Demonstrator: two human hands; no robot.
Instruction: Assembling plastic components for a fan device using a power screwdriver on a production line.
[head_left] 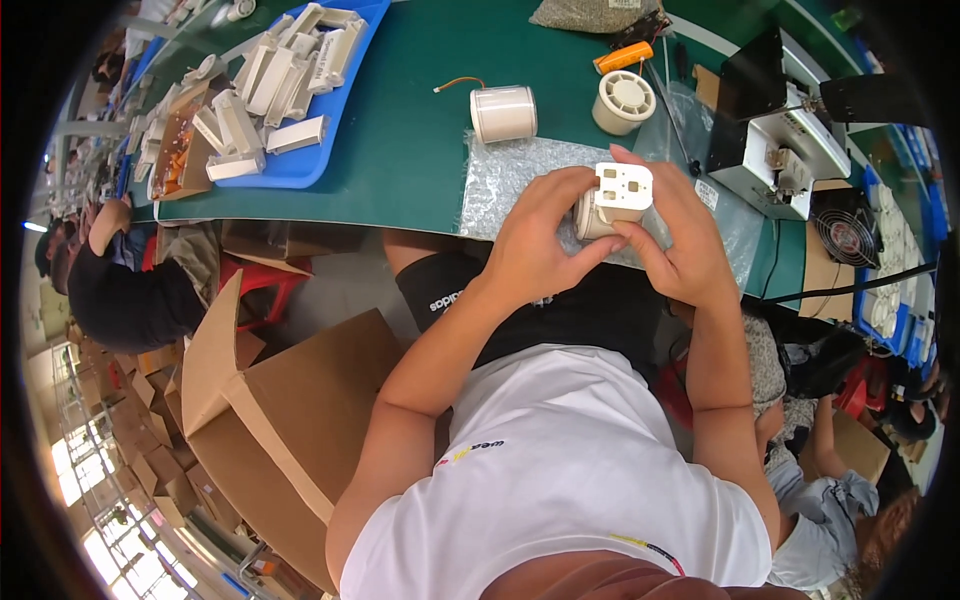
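Observation:
Over the table's near edge, my left hand (538, 236) and my right hand (688, 238) hold one white device between them. A squarish white plastic piece (626, 186) with several holes forms its upper end, and a rounded white body (592, 222) shows below, partly hidden by my fingers. My left fingers wrap its left side; my right thumb and fingers press on its right. Just beyond, a white cylinder (503, 114) with a thin orange wire lies on its side by the bubble wrap (482, 190). A white round unit with a vented face (626, 102) stands farther right.
An orange cylinder (622, 57) lies at the back. At left, a blue tray (318, 160) holds several white housings beside a cardboard box of orange parts (178, 165). A black-and-white machine (780, 150) and a fan (845, 232) stand right. A big carton (300, 390) is beside me; people sit on both sides.

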